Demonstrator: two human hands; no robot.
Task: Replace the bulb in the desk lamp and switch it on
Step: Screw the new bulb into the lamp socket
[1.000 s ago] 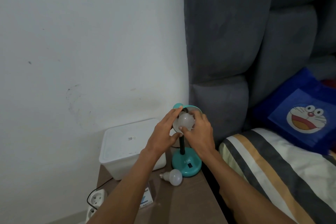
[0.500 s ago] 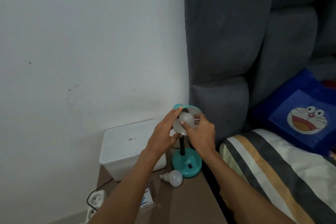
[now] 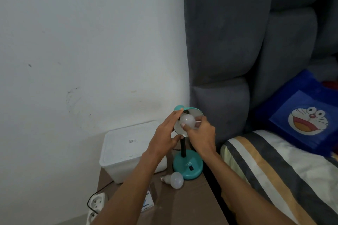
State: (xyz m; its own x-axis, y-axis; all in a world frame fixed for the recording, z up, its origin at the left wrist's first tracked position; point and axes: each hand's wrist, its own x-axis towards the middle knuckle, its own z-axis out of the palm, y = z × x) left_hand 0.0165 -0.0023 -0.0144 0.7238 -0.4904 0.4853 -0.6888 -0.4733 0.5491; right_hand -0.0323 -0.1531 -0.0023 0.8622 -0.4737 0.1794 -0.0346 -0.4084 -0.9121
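A small teal desk lamp stands on the brown bedside table (image 3: 190, 204), with its round base (image 3: 188, 167) and black switch toward me. My left hand (image 3: 164, 137) grips the rim of the lamp's shade (image 3: 196, 113), which is tilted toward me. My right hand (image 3: 200, 133) pinches a white bulb (image 3: 187, 121) that sits inside the shade, at the socket. The bulb's base is hidden. A second white bulb (image 3: 174, 180) lies on its side on the table, just left of the lamp's base.
A white lidded plastic box (image 3: 128, 148) stands behind my left arm against the wall. A white power strip (image 3: 96, 204) with a black cable hangs left of the table. A small carton (image 3: 148, 201) lies under my left forearm. The grey headboard and bed border the right.
The bulb has gone slightly deeper into the shade, and my right hand's fingers have shifted around it. My left hand stays on the shade.
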